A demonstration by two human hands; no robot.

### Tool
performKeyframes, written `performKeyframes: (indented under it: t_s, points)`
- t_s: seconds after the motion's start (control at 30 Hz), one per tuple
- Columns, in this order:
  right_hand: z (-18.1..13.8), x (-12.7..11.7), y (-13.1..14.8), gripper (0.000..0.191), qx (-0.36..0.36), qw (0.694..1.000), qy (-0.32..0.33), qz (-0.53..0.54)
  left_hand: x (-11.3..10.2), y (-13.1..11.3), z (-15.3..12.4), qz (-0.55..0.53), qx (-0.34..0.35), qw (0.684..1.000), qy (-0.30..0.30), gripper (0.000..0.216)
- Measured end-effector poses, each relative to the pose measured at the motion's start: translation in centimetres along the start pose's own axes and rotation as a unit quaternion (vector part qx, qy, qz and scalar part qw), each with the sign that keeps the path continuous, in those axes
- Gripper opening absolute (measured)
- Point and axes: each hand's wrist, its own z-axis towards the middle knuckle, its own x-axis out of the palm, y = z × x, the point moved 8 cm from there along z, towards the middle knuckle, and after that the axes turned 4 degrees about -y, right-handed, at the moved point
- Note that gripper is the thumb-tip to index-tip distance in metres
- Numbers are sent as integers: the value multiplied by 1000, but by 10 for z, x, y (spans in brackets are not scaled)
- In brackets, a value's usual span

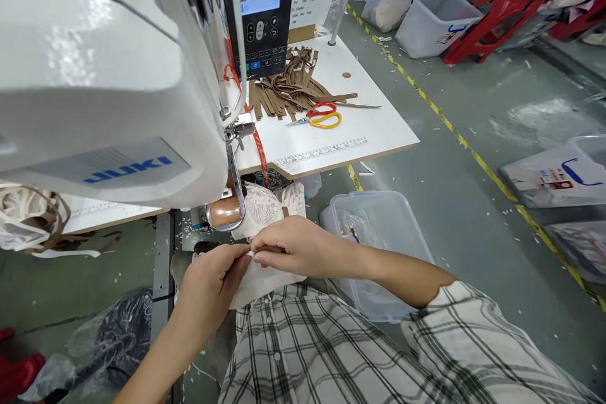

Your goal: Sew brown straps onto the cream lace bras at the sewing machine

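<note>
Both my hands meet just below the sewing machine's (108, 76) post arm. My left hand (211, 281) pinches the edge of a white lace fabric piece (267, 205), fingers closed on it. My right hand (293, 245) is closed on the same piece from the right, with a brown strip at its fingertips. The fabric runs up to the copper-coloured cylinder (225, 211) under the needle and hangs down over my lap. My plaid sleeve (473, 341) covers the right forearm.
On the white table (379, 132) lie a heap of brown strips (288, 88) and red-and-yellow scissors (322, 117). A control panel (262, 9) stands behind the machine. A clear plastic bin (379, 227) sits by my right knee. More bins (435, 22) and red stools (497, 19) stand on the floor.
</note>
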Motion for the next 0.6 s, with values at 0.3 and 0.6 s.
performKeyframes:
  t_s: [0.3,0.6]
  points:
    - [25,-18,15,12,-43,979,-160,-116,-13,5,0,17,-74,987,-142,23]
    - [75,-24,7,18,0,987,-51,-152,-29,11,-6,277,252,905,-200,44]
